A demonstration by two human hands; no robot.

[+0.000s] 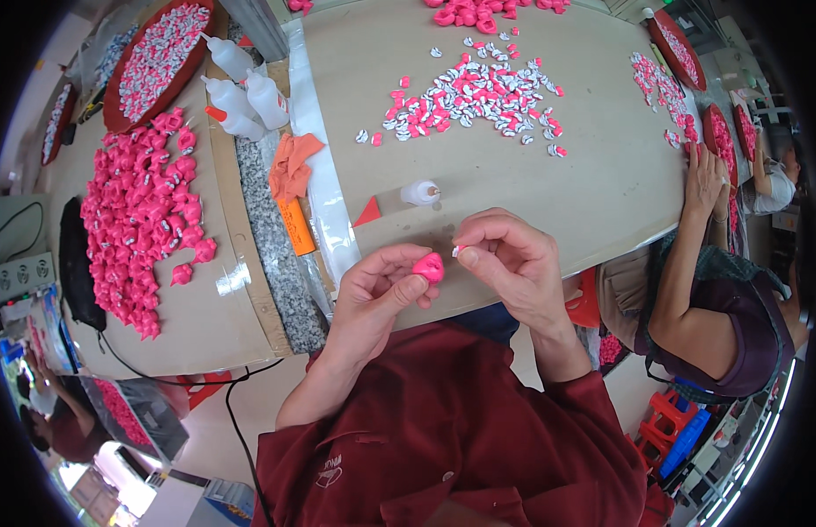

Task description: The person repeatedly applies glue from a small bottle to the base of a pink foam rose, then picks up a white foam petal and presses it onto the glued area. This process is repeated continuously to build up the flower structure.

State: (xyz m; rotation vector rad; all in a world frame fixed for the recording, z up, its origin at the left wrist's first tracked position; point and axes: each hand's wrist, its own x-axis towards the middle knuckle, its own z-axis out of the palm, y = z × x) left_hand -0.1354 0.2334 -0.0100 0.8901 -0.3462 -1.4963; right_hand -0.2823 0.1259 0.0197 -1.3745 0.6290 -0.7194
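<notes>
Landmark: small white squeeze bottle (420, 192) on the table; can't tell if upright or lying. Left hand (373, 285) is nearside of it, thumb and fingers clamped on a pink piece (428, 267), dark recess-like spot facing up, probably so that face is in view. Right hand (518, 263), nearside and right of the bottle, pinches a small whitish bit (458, 251); fingertip grip likely because the bit is tiny. Hands apart but near each other, presumably to keep the gap short. White-and-pink bits (465, 95) are piled beyond the bottle, bigger pink pieces (483, 13) farther beyond, presumably split by type. Pink figures (140, 228) heaped well left of the bottle, likely to avoid mixing. Orange cloth (294, 167) left of it too, handy for wiping, I'd guess.
</notes>
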